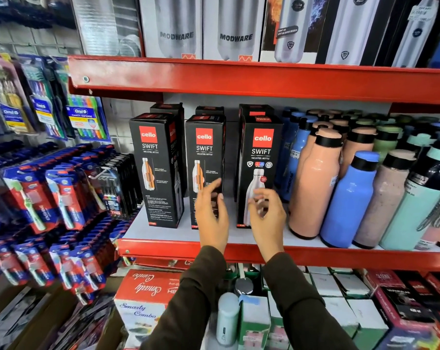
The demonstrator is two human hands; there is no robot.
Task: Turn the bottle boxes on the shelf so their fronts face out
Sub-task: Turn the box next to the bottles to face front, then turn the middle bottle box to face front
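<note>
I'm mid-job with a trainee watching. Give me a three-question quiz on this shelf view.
1. True or false: the left hand is clamped around the middle box.
2. How many black Cello boxes stand in the front row?
3. Which front-row box shows a different printed face? A) left box B) middle box C) right box

Key: 1. False; both it and the right hand hover open in front of the boxes. 2. Three. 3. C; it shows a large white bottle and badges.
</note>
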